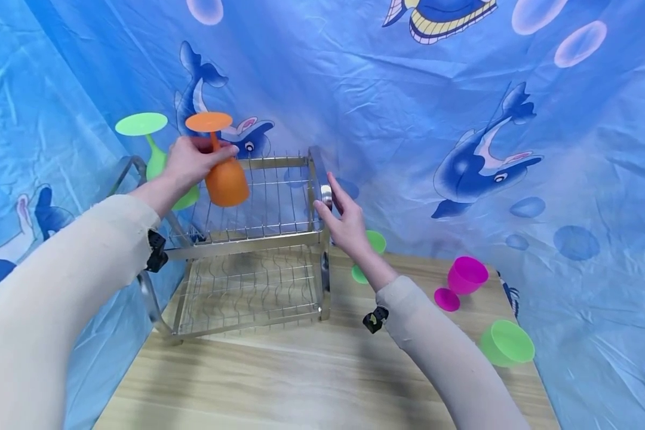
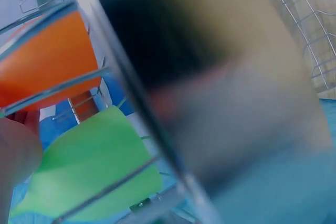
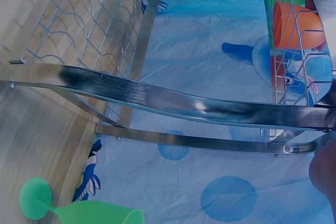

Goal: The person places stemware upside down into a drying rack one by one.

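**A:** ok what's going on with the left hand?

**B:** It's pinching an orange goblet by the stem. The goblet is hanging upside down, flat round foot facing up, rounded bowl facing down, one solid orange all over.

**A:** And where's it sitting exactly?

**B:** It's hovering or resting at the upper tier of a two-tier metal rack, left of the middle. Honestly can't tell whether the rim is touching the wires. A green goblet, also upside down, is sitting just beside it at the rack's left end, and the left wrist is covering part of that one.

**A:** Right hand doing anything?

**B:** Yeah, it's resting against the rack's right end, fingers looking pretty straight, thumb reaching to the frame's near side.

**A:** What else is lying around?

**B:** On the wooden table, a second green goblet is standing upright behind the right forearm, which is hiding some of it. Farther right, a magenta goblet is standing upright, and a green cup is sitting near the table's right edge, mouth up, its lower part out of sight. A blue dolphin-print curtain is hanging behind everything.

**A:** Wrist cams any help?

**B:** Meh, a rack bar and a big blurry shape are blocking much of the left one.
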Tool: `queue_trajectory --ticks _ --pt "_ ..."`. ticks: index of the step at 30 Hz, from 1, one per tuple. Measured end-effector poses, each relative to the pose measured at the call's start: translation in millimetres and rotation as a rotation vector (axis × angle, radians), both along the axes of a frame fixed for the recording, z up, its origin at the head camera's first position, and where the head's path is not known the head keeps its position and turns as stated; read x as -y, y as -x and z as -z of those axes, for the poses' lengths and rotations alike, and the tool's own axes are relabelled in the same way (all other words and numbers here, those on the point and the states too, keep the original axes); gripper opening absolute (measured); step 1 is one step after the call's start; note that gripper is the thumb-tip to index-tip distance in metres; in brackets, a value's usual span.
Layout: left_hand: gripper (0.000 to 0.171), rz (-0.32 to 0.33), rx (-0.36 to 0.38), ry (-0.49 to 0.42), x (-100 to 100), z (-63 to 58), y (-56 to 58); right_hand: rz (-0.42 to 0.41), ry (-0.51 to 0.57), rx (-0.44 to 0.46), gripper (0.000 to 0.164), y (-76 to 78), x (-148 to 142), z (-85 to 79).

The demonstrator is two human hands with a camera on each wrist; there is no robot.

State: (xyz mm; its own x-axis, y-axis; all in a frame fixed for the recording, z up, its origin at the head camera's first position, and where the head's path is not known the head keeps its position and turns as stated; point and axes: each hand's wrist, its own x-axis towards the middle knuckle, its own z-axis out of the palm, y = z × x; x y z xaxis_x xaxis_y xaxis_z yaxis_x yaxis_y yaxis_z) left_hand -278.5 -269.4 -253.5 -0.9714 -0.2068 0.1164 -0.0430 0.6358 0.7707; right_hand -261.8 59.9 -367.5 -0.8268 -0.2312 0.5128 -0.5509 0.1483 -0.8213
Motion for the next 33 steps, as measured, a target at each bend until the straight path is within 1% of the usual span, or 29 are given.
queue_trajectory --ticks 3,6,9,11,14,17,20,23,28,30,33 --pt "0.084 0.013 0.009 0.005 5 -4.3 -4.9 0.002 0.003 0.012 0.070 -2.1 2 -0.8" --pt "0.088 0.034 0.016 0.018 5 -9.3 -8.6 0.014 0.004 0.024 0.070 -2.9 0 -2.2" --pt "0.093 0.061 0.022 0.040 5 -13.0 -14.7 0.020 0.003 0.029 0.070 -3.4 -2 -3.3" --pt "0.096 0.074 0.025 0.056 4 -14.8 -20.8 0.022 0.003 0.026 0.070 -3.8 -3 -3.9" --pt "0.099 0.089 0.041 0.060 3 -16.6 -33.3 0.023 -0.006 0.022 0.069 -4.7 -2 -3.7" --pt "0.100 0.104 0.069 0.089 5 -17.5 -51.7 0.016 -0.029 0.016 0.068 -6.0 0 -2.5" --pt "0.100 0.146 0.101 0.123 8 -17.3 -70.0 0.015 -0.046 0.011 0.069 -6.0 2 -1.1" --pt "0.100 0.199 0.128 0.176 11 -18.1 -84.9 0.020 -0.047 0.001 0.070 -5.3 2 -1.3" --pt "0.096 0.269 0.154 0.291 13 -24.1 -102.3 -0.002 -0.041 -0.009 0.069 -3.4 2 -3.2" --pt "0.092 0.294 0.142 0.321 11 -27.6 -107.6 -0.005 -0.049 -0.009 0.069 -2.4 1 -4.0" --pt "0.084 0.349 0.096 0.323 0 -32.3 -115.6 -0.006 -0.070 -0.014 0.071 -1.2 -3 -5.4"
